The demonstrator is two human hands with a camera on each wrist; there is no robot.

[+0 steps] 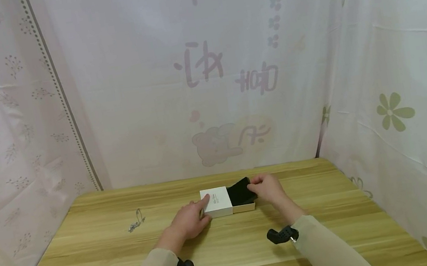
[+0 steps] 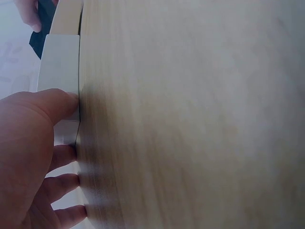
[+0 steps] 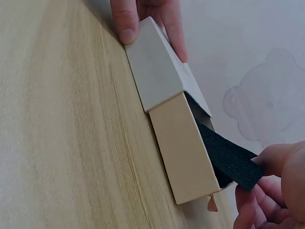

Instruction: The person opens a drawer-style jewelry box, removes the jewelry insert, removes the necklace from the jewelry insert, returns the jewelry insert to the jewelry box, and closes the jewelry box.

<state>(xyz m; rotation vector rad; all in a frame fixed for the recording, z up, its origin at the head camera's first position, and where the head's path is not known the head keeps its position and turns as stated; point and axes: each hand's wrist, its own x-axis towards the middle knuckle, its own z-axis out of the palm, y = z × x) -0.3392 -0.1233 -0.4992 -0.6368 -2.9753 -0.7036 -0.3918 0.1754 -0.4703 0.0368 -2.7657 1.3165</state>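
A small white drawer-style gift box [image 1: 217, 202] with print on its lid lies on the table, its beige inner tray [image 3: 183, 152] slid part way out to the right. My left hand [image 1: 190, 220] grips the box's left end, thumb [image 2: 62, 102] on the near side and index finger on top. Between thumb and fingers, my right hand [image 1: 267, 187] pinches the outer edge of a black foam pad [image 3: 228, 152]. That pad tilts up out of the tray, its inner end still inside the box. A small ribbon tab [image 3: 212, 204] shows at the tray's end.
A thin silver chain [image 1: 136, 220] lies loose on the wooden table [image 1: 232, 247], left of the box. Printed curtains [image 1: 139, 93] stand behind the table and along both sides. Each wrist wears a black camera mount [image 1: 282, 235].
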